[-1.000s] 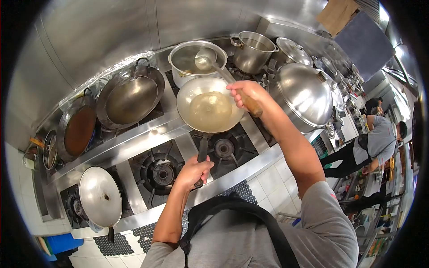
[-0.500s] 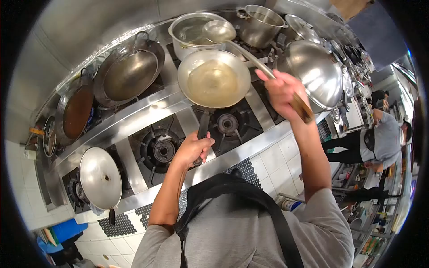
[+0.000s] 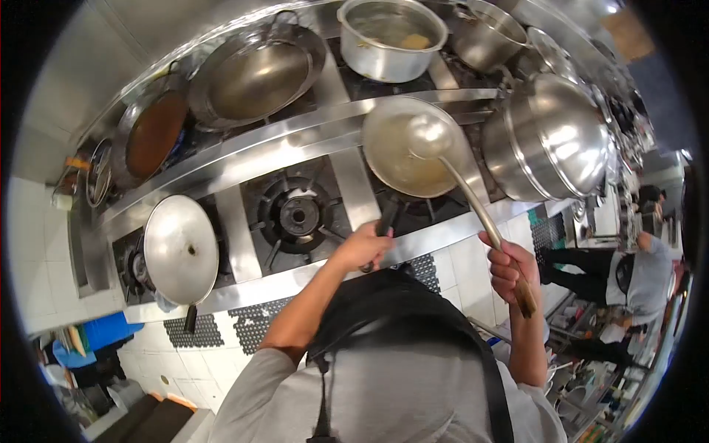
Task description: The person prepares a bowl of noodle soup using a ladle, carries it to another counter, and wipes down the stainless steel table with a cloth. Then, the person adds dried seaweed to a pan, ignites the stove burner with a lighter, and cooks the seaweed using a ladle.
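My left hand [image 3: 363, 247] is wrapped round the black handle of a pan [image 3: 384, 159] that holds pale, clear liquid. The pan is over the front right burner. My right hand [image 3: 511, 269] grips the wooden end of a long metal ladle [image 3: 474, 203], whose bowl is over the pan's liquid; whether it touches the liquid I cannot tell. Behind the pan stands a silver pot [image 3: 391, 63] of liquid with a yellowish piece in it. A large domed metal lid [image 3: 565, 140] is to the right of the pan.
An empty front burner [image 3: 299, 214] lies left of the pan. Another pan [image 3: 181, 244] rests at the front left. Woks [image 3: 258, 81] with liquid line the back, and a steel pot [image 3: 487, 37] stands at back right. Another person [image 3: 639, 277] is at the far right.
My right hand has moved down and nearer my body, bringing the ladle from the back pot to over the pan. The view has shifted, and the stove now appears higher in it.
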The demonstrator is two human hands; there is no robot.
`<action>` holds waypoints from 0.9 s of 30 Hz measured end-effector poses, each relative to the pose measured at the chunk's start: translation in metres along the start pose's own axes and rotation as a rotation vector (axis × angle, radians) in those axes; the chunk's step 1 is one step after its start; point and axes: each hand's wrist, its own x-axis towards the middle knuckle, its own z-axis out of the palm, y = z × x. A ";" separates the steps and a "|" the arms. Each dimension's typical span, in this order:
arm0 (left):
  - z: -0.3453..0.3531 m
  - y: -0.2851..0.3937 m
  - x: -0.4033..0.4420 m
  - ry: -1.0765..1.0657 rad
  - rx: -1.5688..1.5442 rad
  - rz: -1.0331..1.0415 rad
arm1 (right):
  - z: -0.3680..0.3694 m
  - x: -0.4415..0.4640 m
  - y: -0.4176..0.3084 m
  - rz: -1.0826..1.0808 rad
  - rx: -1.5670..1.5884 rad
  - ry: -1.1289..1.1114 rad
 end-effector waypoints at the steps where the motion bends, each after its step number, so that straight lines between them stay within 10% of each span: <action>1: -0.002 -0.012 0.006 0.021 0.135 -0.019 | -0.008 -0.004 0.005 0.010 0.032 0.047; 20: -0.007 -0.141 0.072 -0.079 0.053 0.045 | -0.013 -0.013 0.085 -0.242 -1.218 0.675; 27: 0.002 -0.108 0.047 -0.058 0.042 -0.009 | -0.005 -0.015 0.084 -0.292 -1.159 0.633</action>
